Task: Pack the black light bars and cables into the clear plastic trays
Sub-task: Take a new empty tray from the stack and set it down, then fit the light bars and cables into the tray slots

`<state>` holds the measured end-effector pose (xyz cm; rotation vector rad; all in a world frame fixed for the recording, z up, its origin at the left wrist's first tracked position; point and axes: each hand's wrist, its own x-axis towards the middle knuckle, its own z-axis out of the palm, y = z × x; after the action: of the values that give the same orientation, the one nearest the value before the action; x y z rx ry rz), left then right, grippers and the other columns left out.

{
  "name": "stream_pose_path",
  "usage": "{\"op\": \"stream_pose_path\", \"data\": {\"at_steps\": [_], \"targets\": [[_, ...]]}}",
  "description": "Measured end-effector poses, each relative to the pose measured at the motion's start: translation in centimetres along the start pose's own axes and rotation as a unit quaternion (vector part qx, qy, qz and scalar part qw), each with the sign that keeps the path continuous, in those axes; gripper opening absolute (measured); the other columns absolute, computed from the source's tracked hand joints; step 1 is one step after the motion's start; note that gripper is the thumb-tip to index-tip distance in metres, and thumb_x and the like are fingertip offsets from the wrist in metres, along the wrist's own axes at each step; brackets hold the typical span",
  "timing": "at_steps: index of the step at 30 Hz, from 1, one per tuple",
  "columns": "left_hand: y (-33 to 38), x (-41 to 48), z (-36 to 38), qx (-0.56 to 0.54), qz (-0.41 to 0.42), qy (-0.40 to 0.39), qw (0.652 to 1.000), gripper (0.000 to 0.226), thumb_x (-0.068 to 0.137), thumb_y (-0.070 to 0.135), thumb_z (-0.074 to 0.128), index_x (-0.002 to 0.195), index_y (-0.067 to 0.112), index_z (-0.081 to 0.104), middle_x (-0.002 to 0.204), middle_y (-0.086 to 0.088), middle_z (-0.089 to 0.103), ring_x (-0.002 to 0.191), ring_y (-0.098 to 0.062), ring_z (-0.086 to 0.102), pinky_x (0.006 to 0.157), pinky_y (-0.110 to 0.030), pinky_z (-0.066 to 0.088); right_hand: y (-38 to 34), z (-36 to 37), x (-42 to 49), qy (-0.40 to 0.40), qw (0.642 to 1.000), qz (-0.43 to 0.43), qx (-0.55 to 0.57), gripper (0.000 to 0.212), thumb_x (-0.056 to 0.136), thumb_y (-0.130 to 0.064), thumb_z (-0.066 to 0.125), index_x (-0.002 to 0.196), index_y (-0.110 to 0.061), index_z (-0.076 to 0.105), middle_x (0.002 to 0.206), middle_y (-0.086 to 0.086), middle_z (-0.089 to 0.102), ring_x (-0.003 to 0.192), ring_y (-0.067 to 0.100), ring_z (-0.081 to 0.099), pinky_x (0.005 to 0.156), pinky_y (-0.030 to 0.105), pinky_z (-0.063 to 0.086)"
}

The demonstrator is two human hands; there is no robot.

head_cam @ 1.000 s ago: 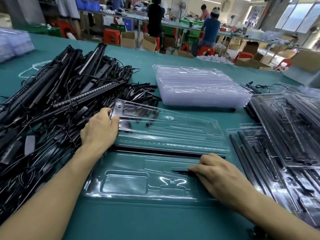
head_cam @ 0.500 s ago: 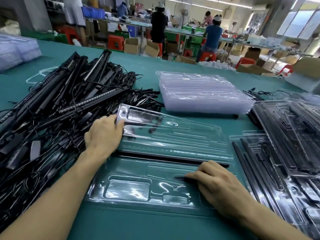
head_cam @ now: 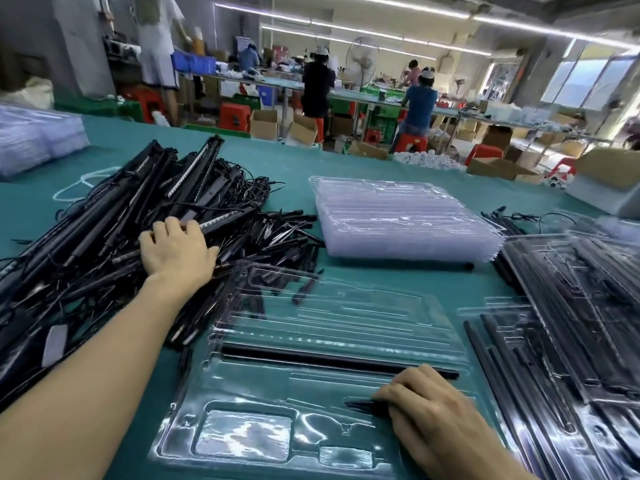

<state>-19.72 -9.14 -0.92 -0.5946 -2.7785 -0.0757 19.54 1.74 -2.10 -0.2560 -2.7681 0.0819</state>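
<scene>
At a green table (head_cam: 381,161) on a factory floor, my hands work well apart over an open clear tray (head_cam: 339,320) that lies flat in front of me. My left hand (head_cam: 178,251) rests palm down on the pile of black light bars and cables (head_cam: 104,244) to the tray's left, fingers laid across the bars (whether they grip one, I cannot tell). My right hand (head_cam: 429,407) sits on the tray's near right part, its bent fingers holding a thin black piece (head_cam: 360,405) against the plastic. One light bar (head_cam: 311,356) lies lengthwise in the channel across the tray's middle, just beyond that hand. A stack of empty trays (head_cam: 405,223) stands behind, and filled trays (head_cam: 571,306) overlap at the right edge of the table
</scene>
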Motion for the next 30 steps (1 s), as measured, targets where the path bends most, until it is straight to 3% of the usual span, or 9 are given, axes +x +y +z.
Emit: {"op": "stream_pose_path", "data": {"at_steps": [7, 11, 14, 17, 20, 22, 24, 27, 30], "targets": [[0.6, 0.4, 0.3, 0.033, 0.007, 0.059, 0.998, 0.042, 0.095, 0.047, 0.053, 0.123, 0.017, 0.056, 0.123, -0.011, 0.053, 0.113, -0.029, 0.049, 0.091, -0.043, 0.038, 0.4, 0.4, 0.1, 0.013, 1.0, 0.004, 0.019, 0.023, 0.073, -0.014, 0.075, 0.093, -0.026, 0.073, 0.085, -0.009, 0.062, 0.076, 0.012, 0.06, 0.063, 0.023, 0.052], [1.6, -1.3, -1.7, -0.023, 0.085, 0.184, 0.979, 0.03, 0.092, 0.029, 0.066, 0.116, 0.014, 0.057, 0.11, -0.016, 0.056, 0.099, -0.036, 0.053, 0.086, -0.047, 0.039, 0.6, 0.7, -0.1, 0.003, 1.0, 0.007, 0.03, 0.02, 0.076, -0.017, 0.07, 0.093, -0.027, 0.072, 0.086, -0.01, 0.061, 0.077, 0.011, 0.059, 0.067, 0.023, 0.05], [3.7, -3.2, -5.2, -0.1, 0.195, 0.347, 0.912, 0.018, 0.099, 0.019, 0.056, 0.117, 0.019, 0.052, 0.102, -0.012, 0.063, 0.089, -0.033, 0.06, 0.081, -0.045, 0.042, 0.5, 0.5, 0.1, 0.017, 1.0, 0.012, 0.015, 0.024, 0.075, -0.014, 0.077, 0.094, -0.027, 0.073, 0.087, -0.009, 0.061, 0.078, 0.011, 0.06, 0.067, 0.022, 0.05], [6.5, -6.5, -9.0, -0.123, 0.371, 0.408, 0.825, 0.024, 0.097, 0.014, 0.057, 0.115, 0.029, 0.055, 0.083, -0.002, 0.061, 0.074, -0.026, 0.057, 0.07, -0.04, 0.038, -0.1, -1.0, 0.4, 0.158, 0.987, 0.02, -0.013, 0.028, 0.071, -0.015, 0.08, 0.098, -0.02, 0.074, 0.092, -0.001, 0.059, 0.08, 0.019, 0.061, 0.071, 0.03, 0.051], [9.1, -10.2, -11.0, -0.117, 0.525, 0.38, 0.753, 0.036, 0.092, 0.006, 0.055, 0.112, 0.034, 0.068, 0.08, 0.0, 0.058, 0.072, -0.025, 0.055, 0.068, -0.038, 0.042, -1.9, -4.3, 1.7, 0.319, 0.946, 0.018, -0.051, 0.052, 0.076, -0.033, 0.069, 0.126, -0.024, 0.056, 0.115, 0.004, 0.051, 0.102, 0.027, 0.052, 0.085, 0.043, 0.042], [10.3, -11.9, -11.4, -0.12, 0.586, 0.353, 0.719, 0.038, 0.095, 0.004, 0.047, 0.104, 0.033, 0.07, 0.079, 0.001, 0.058, 0.073, -0.022, 0.056, 0.071, -0.035, 0.046, -2.7, -6.2, 3.1, 0.282, 0.948, 0.045, -0.142, 0.088, 0.069, -0.036, 0.07, 0.147, -0.026, 0.032, 0.133, 0.01, 0.046, 0.121, 0.032, 0.045, 0.094, 0.048, 0.033], [11.0, -13.1, -12.0, -0.147, 0.608, 0.331, 0.706, 0.034, 0.095, 0.003, 0.047, 0.096, 0.026, 0.072, 0.078, 0.0, 0.06, 0.072, -0.022, 0.057, 0.073, -0.035, 0.049, -2.7, -7.2, 4.4, 0.149, 0.963, 0.131, -0.181, 0.118, 0.059, -0.03, 0.08, 0.156, -0.025, 0.011, 0.122, 0.012, 0.054, 0.113, 0.033, 0.052, 0.093, 0.048, 0.036], [11.8, -14.2, -12.8, -0.155, 0.602, 0.28, 0.731, 0.029, 0.091, 0.007, 0.046, 0.096, 0.018, 0.073, 0.094, -0.002, 0.068, 0.087, -0.024, 0.065, 0.086, -0.036, 0.05, -2.3, -7.0, 5.9, -0.016, 0.96, 0.257, 0.11, 0.092, 0.078, -0.018, 0.071, 0.147, -0.043, 0.017, 0.083, 0.003, 0.066, 0.075, 0.027, 0.065, 0.067, 0.041, 0.052], [11.9, -15.9, -12.7, -0.138, 0.567, 0.182, 0.791, 0.049, 0.093, 0.011, 0.038, 0.141, 0.012, 0.051, 0.148, -0.01, 0.048, 0.139, -0.026, 0.042, 0.121, -0.038, 0.024, 0.1, -6.1, 6.2, 0.073, 0.949, 0.259, 0.162, 0.057, 0.084, -0.004, 0.06, 0.126, -0.039, 0.042, 0.076, 0.007, 0.068, 0.064, 0.027, 0.062, 0.055, 0.034, 0.042]]}}
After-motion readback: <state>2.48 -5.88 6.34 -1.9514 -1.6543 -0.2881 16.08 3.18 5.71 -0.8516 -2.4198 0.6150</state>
